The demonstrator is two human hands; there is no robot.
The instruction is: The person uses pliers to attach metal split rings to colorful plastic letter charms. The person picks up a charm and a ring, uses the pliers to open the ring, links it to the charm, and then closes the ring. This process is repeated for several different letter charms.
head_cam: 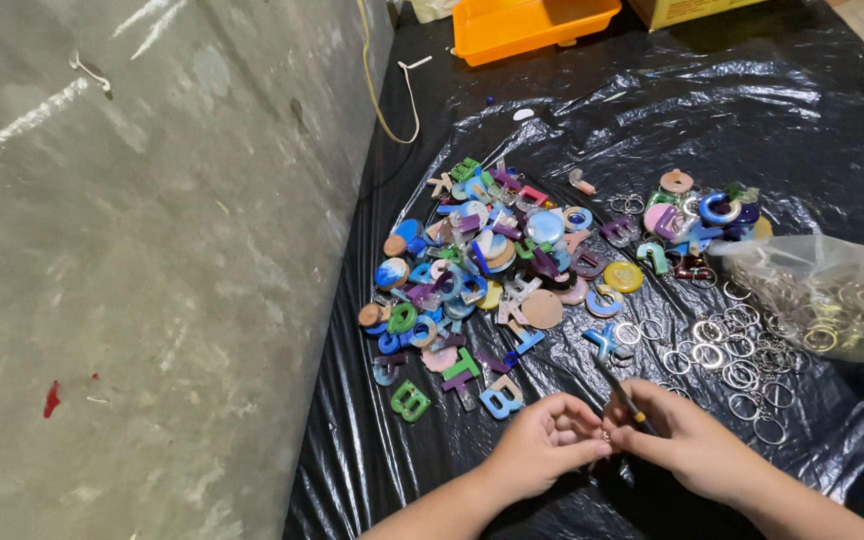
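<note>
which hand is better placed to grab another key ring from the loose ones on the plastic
Probably the right hand: the loose key rings lie just beyond it, though it holds a thin tool. The left hand sits nearer the pile of letter pieces.

craft workspace | concrete floor (pixel 152 250) | black plastic sheet (pixel 752 120) | key rings (pixel 742 375)
</note>
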